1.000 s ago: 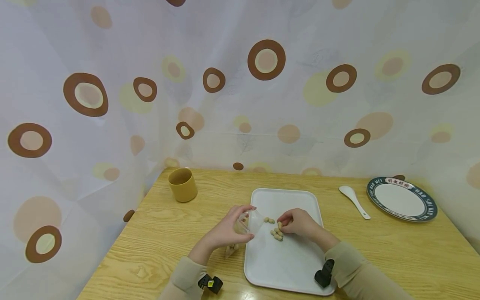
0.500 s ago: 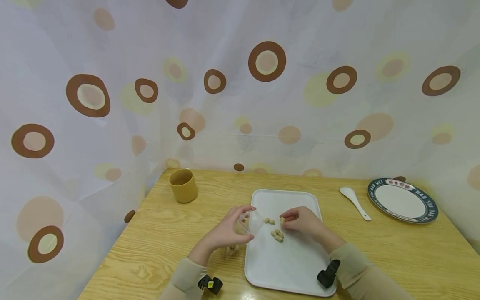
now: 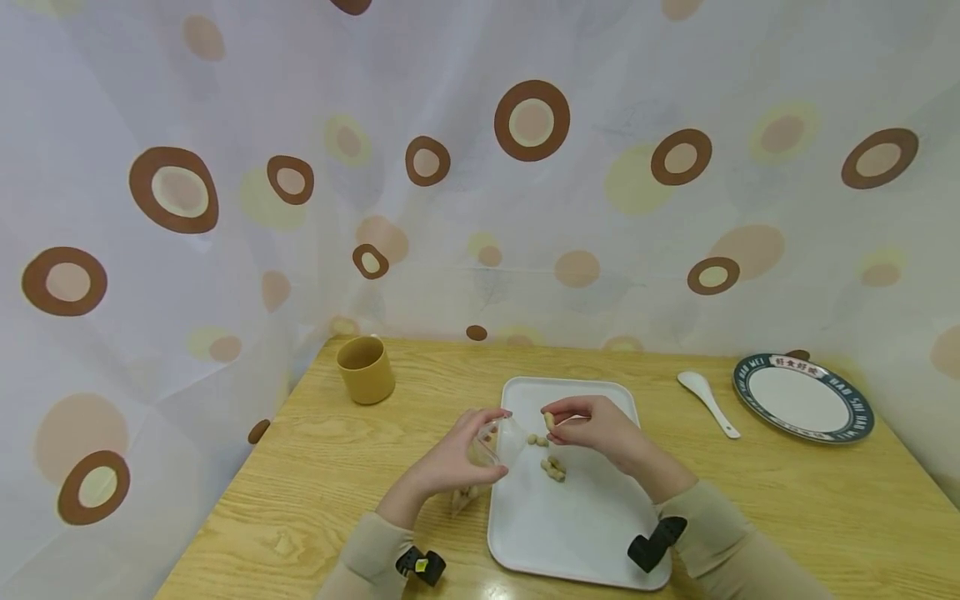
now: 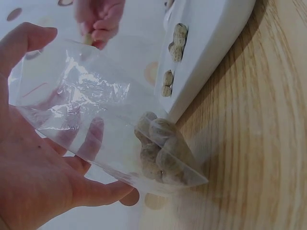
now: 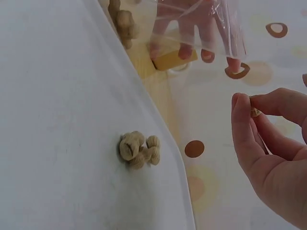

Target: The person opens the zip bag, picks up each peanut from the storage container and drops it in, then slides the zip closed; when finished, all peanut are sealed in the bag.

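My left hand (image 3: 457,458) holds a clear plastic bag (image 4: 96,96) with its mouth spread between thumb and fingers. Several unshelled peanuts (image 4: 163,148) sit gathered in the bag's lower corner, which hangs beside the tray's left edge. Between thumb and fingertips my right hand (image 3: 603,429) pinches one peanut (image 3: 550,421), raised over the tray just right of the bag's mouth. Most of that peanut is hidden by the fingers in the right wrist view. On the white tray (image 3: 577,533) lie a small cluster of peanuts (image 3: 554,469) and, farther back, another peanut (image 3: 537,440).
A yellow mug (image 3: 366,372) stands at the table's back left. To the right of the tray lies a white spoon (image 3: 708,403), with a dark-rimmed plate (image 3: 802,398) beyond it. A patterned curtain (image 3: 480,208) closes off the back and sides of the wooden table (image 3: 300,500).
My right hand has lifted the peanut up from beside the cluster and carried it left, closer to the bag. The left hand and bag have stayed in place.
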The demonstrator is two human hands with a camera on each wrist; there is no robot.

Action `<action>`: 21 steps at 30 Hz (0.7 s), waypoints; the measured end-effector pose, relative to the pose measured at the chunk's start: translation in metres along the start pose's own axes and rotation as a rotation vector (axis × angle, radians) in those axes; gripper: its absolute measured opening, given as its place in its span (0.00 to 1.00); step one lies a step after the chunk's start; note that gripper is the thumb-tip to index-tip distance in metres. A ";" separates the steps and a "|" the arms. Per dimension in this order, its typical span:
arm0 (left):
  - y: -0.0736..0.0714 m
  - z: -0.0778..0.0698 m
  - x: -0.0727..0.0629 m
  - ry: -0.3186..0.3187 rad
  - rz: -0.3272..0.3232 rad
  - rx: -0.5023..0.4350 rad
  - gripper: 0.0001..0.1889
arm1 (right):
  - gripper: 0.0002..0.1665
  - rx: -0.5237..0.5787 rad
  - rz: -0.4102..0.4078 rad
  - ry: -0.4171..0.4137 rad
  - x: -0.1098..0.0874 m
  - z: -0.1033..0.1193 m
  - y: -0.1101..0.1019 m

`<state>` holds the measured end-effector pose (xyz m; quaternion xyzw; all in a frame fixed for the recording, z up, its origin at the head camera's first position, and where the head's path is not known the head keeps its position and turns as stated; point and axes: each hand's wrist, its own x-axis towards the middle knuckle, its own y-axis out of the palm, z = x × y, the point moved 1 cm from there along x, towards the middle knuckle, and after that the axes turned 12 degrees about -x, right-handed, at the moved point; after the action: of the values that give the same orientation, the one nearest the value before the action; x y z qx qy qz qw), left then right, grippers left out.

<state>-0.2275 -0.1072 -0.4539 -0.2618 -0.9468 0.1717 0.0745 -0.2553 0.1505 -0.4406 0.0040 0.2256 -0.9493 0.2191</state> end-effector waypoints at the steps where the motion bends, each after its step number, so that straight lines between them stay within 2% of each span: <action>1: 0.000 0.000 0.000 0.000 0.001 -0.001 0.39 | 0.26 0.012 0.008 -0.012 -0.001 0.003 0.001; 9: 0.001 -0.001 -0.001 0.002 0.009 -0.005 0.39 | 0.27 0.065 0.062 -0.090 -0.008 0.021 0.009; 21: 0.001 0.001 0.000 0.007 0.008 0.026 0.39 | 0.25 0.068 0.091 -0.128 -0.012 0.037 0.017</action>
<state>-0.2269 -0.1063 -0.4550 -0.2653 -0.9432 0.1832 0.0804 -0.2342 0.1255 -0.4132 -0.0391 0.1783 -0.9438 0.2755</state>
